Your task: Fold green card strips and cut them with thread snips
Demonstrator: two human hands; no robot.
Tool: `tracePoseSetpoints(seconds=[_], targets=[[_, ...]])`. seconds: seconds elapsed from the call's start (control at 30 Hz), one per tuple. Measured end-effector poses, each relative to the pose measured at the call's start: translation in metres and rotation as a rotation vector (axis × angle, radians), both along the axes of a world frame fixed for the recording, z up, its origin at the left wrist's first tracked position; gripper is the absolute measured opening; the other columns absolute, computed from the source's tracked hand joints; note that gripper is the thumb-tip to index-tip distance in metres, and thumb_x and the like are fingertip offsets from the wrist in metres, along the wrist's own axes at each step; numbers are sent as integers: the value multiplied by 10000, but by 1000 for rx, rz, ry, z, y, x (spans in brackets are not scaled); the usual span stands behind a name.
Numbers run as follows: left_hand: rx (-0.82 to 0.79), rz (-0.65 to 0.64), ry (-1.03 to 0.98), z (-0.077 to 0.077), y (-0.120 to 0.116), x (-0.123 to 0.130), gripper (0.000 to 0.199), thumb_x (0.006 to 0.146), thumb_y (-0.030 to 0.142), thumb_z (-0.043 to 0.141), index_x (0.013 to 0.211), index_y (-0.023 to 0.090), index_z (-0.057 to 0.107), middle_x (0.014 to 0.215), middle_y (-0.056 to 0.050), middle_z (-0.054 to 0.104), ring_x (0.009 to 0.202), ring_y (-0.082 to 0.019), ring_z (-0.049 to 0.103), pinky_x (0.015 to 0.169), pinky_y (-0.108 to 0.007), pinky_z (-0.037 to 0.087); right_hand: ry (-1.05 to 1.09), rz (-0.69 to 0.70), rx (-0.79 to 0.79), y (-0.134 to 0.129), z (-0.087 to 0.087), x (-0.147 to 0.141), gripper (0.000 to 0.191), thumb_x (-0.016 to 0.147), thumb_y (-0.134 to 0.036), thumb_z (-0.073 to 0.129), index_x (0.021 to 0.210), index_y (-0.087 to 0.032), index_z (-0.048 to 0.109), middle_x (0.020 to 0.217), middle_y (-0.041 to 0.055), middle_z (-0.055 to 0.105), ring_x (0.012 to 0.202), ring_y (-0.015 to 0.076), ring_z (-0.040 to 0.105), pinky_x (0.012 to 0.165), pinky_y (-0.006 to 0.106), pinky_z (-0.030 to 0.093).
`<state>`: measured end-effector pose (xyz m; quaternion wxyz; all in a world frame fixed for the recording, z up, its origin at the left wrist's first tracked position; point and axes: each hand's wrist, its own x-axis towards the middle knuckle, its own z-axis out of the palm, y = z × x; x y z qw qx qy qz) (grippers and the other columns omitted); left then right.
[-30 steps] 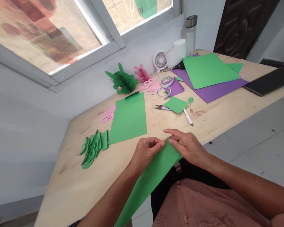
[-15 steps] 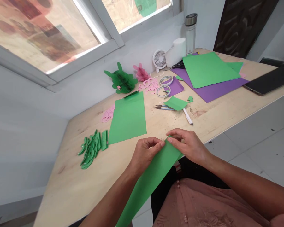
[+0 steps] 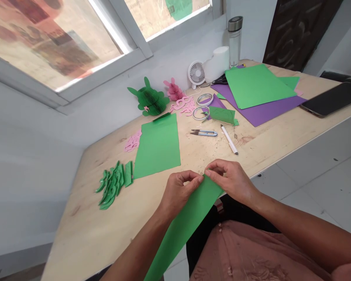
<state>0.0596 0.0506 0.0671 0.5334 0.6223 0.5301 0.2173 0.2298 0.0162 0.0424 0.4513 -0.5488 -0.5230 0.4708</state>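
Away it goes: the small green paper square [image 3: 221, 115], shifted up toward the white tape rolls [image 3: 201, 113], above and right of centre, uncovering the blue-handled metal snips [image 3: 209, 133] and slim white pen [image 3: 229, 139]! At lower centre, the long green paper sheet [image 3: 187, 222] droops past the wooden tabletop's [image 3: 84, 230] edge; left hand [image 3: 179, 191] and right hand [image 3: 234, 180] have fingers clamped on its upper end, a close double pinch that seems to steady the hanging length. Further left, curvy green paper cutouts [image 3: 112, 189] sit bunched, perhaps for tidiness.
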Motion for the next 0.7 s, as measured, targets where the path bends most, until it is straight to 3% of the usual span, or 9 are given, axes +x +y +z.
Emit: tracePoseSetpoints(seconds=[0.37,0.7], targets=[[37,-11,30,0,-1,-2,263,737,428,675,694,174,726,669,-24,680,618,-139,566,543,-218,426,-27,-18,14,0,-1,-3,110,816,-272,572,790,-203,653,695,-12,680,648,133,606,550,229,395],[68,-13,65,0,-2,-2,265,740,432,663,687,179,725,673,-25,689,636,-152,586,555,-226,436,-41,-18,20,1,-1,-4,194,855,-313,529,741,-194,631,590,-24,571,538,108,485,461,215,326]])
